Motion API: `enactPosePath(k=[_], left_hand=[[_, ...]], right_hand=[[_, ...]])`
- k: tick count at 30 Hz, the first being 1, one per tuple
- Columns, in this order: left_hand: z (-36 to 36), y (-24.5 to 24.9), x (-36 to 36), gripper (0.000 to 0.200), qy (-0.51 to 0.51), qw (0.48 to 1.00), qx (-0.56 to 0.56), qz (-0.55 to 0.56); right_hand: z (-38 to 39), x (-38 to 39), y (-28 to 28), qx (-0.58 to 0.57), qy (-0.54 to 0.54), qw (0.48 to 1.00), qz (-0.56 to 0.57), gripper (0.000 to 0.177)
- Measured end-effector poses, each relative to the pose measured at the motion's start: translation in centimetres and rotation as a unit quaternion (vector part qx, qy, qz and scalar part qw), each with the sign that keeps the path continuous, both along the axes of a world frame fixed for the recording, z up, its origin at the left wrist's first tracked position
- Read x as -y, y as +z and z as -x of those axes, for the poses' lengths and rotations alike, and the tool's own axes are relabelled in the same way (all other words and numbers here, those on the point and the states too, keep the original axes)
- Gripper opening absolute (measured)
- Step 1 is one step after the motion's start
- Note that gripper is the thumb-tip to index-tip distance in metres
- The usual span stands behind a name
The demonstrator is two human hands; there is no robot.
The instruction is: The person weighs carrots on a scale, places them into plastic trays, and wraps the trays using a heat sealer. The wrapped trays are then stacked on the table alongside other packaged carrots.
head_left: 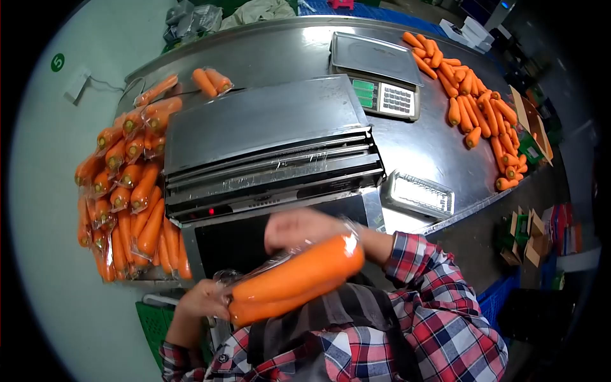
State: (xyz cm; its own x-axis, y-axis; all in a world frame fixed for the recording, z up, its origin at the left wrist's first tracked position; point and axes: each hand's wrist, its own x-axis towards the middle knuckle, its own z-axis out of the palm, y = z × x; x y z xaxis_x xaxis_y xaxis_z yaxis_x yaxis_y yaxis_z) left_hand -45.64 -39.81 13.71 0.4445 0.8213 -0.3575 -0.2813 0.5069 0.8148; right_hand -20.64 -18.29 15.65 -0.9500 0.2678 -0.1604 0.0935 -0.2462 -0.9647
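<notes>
Two large orange carrots [293, 277] in clear plastic film lie across my chest, tilted up to the right. My left hand [202, 299] grips the film and the carrots' lower left end. My right hand [304, 228] holds the film at their upper right end, close above them. Just beyond both hands sits a steel film-wrapping machine [261, 127] with a dark hot plate [235, 239] at its front.
Several wrapped carrot packs [130, 191] are piled left of the machine, one more pack [213, 81] behind it. A digital scale [382, 76] stands at the back, loose carrots [480, 111] heaped to its right. An empty clear tray [418, 194] lies by the table edge. Green crate [153, 325] below.
</notes>
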Motion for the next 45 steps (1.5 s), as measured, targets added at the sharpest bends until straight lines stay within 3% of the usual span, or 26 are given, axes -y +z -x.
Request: enactPosePath(k=[1, 3, 4, 6, 7, 8, 9, 10, 11, 12, 13, 15, 16, 17, 18, 20, 21, 23, 25, 29, 30, 32, 33, 37, 41, 45], left_hand=[[0.9, -0.8, -0.1, 0.051, -0.025, 0.999, -0.019, 0.000], [0.6, 3.5, -3.9, 0.029, 0.000, 0.998, -0.056, 0.001], [1.1, 4.5, -5.4, 0.021, 0.101, 0.993, -0.035, -0.050], [1.1, 4.3, -8.1, 0.013, 0.317, 0.934, 0.024, -0.166], [-1.3, 4.1, -9.1, 0.018, 0.347, 0.920, -0.030, -0.178], [-5.8, 6.5, -9.7, 0.008, 0.341, 0.914, -0.202, -0.090], [-8.2, 4.9, -10.0, 0.001, 0.230, 0.925, -0.233, -0.194], [-9.5, 4.6, -10.3, 0.002, 0.113, 0.984, -0.058, -0.123], [-10.7, 2.8, -10.5, 0.008, 0.061, 0.977, 0.079, -0.186], [-11.5, 3.1, -10.0, 0.022, 0.039, 0.971, 0.221, -0.081], [-11.9, 6.5, -9.2, 0.043, 0.075, 0.946, 0.298, 0.107], [-12.2, 4.4, -8.7, 0.058, 0.067, 0.842, 0.483, 0.231], [-11.9, 3.8, -8.3, 0.057, 0.054, 0.806, 0.535, 0.248], [-11.0, 3.6, -7.7, 0.057, 0.056, 0.798, 0.548, 0.242], [-9.8, 3.2, -7.1, 0.056, 0.060, 0.796, 0.555, 0.234], [-6.3, 2.9, -5.7, 0.055, 0.107, 0.825, 0.522, 0.189], [-4.6, 2.7, -4.9, 0.055, 0.139, 0.847, 0.487, 0.161], [-3.5, 1.4, -3.4, 0.054, 0.226, 0.917, 0.302, 0.128], [-4.4, -0.1, -2.6, 0.046, 0.254, 0.958, 0.032, 0.130], [-2.7, 2.0, -3.2, 0.038, 0.353, 0.921, 0.010, 0.167], [-1.5, 2.9, -3.6, 0.037, 0.374, 0.919, 0.014, 0.127], [0.3, 7.3, -5.5, 0.033, 0.452, 0.889, -0.034, 0.056], [3.0, 5.7, -6.3, 0.032, 0.489, 0.872, 0.008, 0.025], [10.8, 8.6, -13.5, 0.032, 0.572, 0.803, 0.104, -0.129], [21.6, 6.4, -20.4, 0.034, 0.647, 0.726, 0.088, -0.215], [29.0, 4.0, -25.3, 0.030, 0.676, 0.712, 0.109, -0.154]], right_hand=[[0.1, 2.1, -1.5, -0.064, 0.111, 0.992, -0.005, 0.020], [-0.5, 4.4, -2.2, -0.128, 0.152, 0.978, -0.060, 0.026], [-0.8, 5.1, -1.6, -0.143, 0.171, 0.971, -0.082, 0.029], [-1.4, 4.0, 3.0, -0.107, 0.186, 0.972, -0.095, 0.035], [-1.8, 3.5, 3.7, -0.090, 0.187, 0.975, -0.082, 0.037], [-3.2, 3.4, 2.2, -0.068, 0.175, 0.982, -0.027, 0.038], [-4.7, 3.5, 0.0, -0.042, 0.160, 0.986, 0.024, 0.039], [-6.2, 3.6, -2.6, -0.014, 0.141, 0.987, 0.073, 0.040], [-7.6, 3.8, -4.8, 0.014, 0.119, 0.985, 0.123, 0.040], [-8.5, 3.9, -6.4, 0.042, 0.095, 0.980, 0.171, 0.041], [-7.8, 3.1, -5.3, 0.072, 0.028, 0.973, 0.218, 0.044], [-5.4, 0.9, -1.2, 0.112, -0.156, 0.935, 0.299, 0.051], [-6.1, 0.9, -1.3, -0.035, -0.145, 0.917, 0.370, 0.054], [-7.0, 1.7, -0.8, -0.023, -0.158, 0.928, 0.336, 0.052], [-7.4, 2.5, -1.5, 0.031, -0.166, 0.968, 0.186, 0.049], [-7.9, 3.1, -1.9, 0.126, -0.164, 0.966, -0.157, 0.044], [-7.7, 3.1, -1.4, 0.163, -0.152, 0.914, -0.340, 0.042], [-6.5, 3.6, -0.9, 0.143, -0.242, 0.943, -0.176, 0.041], [-5.1, 3.6, -0.7, 0.136, -0.292, 0.947, -0.017, 0.042], [-2.9, 2.2, -0.8, 0.111, -0.283, 0.953, 0.008, 0.043], [-2.4, 1.5, -1.0, 0.064, -0.260, 0.963, -0.025, 0.041], [-1.3, 1.0, -0.4, 0.024, -0.271, 0.960, 0.067, 0.033], [-1.0, 0.9, 0.9, 0.018, -0.256, 0.960, 0.113, 0.031], [-2.8, 0.7, 0.1, 0.060, -0.252, 0.966, 0.027, 0.024], [-5.8, 1.1, -1.2, 0.071, -0.411, 0.909, 0.002, 0.022], [-11.8, 0.1, -3.6, 0.097, -0.562, 0.813, -0.118, 0.020]])
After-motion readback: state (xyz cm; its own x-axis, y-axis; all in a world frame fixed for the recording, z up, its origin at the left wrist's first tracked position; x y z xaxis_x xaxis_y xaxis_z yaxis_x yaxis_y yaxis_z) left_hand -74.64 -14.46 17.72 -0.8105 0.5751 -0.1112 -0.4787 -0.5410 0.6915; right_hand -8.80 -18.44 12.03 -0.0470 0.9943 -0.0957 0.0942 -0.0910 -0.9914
